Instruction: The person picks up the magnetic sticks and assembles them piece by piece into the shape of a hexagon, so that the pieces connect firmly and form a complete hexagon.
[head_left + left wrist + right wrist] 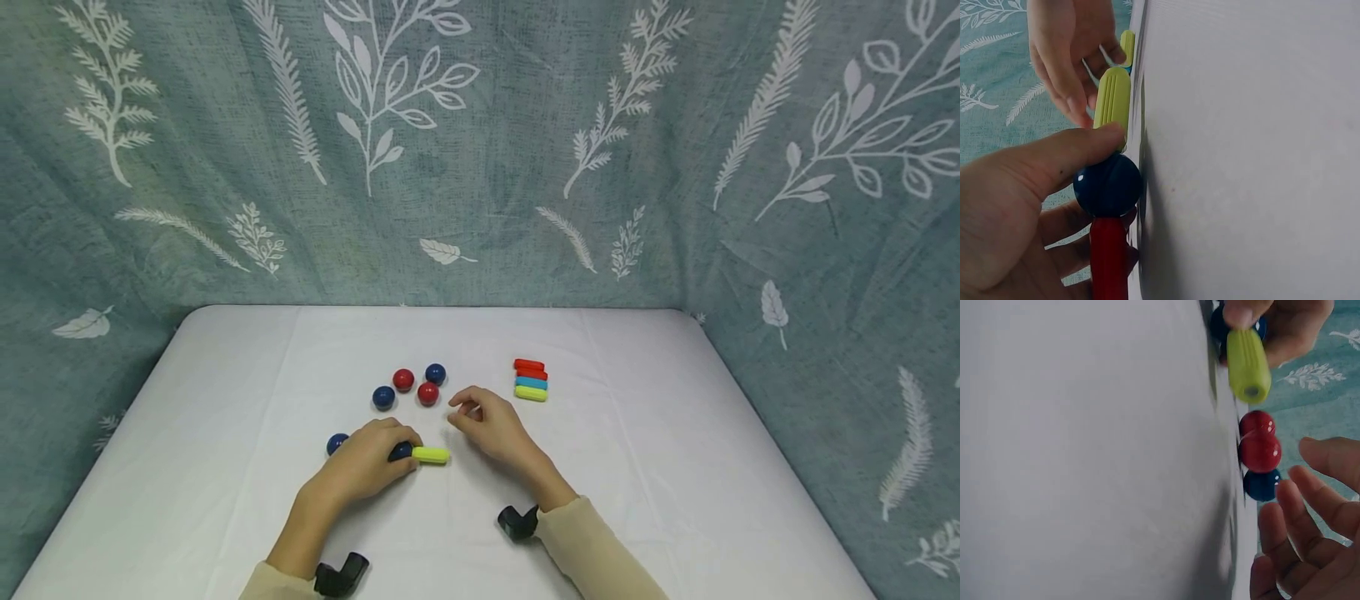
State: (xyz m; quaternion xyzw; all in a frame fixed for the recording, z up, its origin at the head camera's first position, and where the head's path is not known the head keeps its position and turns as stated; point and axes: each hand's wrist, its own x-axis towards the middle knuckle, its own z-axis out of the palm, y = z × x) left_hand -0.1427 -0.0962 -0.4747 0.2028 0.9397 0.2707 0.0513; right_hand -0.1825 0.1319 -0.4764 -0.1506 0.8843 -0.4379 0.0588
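Observation:
My left hand (367, 462) grips a joined piece low over the white table. In the left wrist view it shows a yellow-green ridged rod (1112, 100), a dark blue ball (1110, 186) and a red rod (1109, 259) in line. The thumb presses near where the yellow-green rod meets the ball. Another blue ball (337, 442) peeks out on the hand's left side; the hand hides how it connects. My right hand (495, 429) holds nothing, its fingers loosely bent, just right of the loose balls. The yellow-green rod's free end points toward the right hand's side.
Two red balls (428, 393) and two blue balls (383, 398) lie loose beyond the hands. To their right, several short rods lie side by side: red rods (529, 365), a blue rod (532, 383) and a yellow-green rod (531, 394). A patterned green curtain (495, 208) hangs behind the table.

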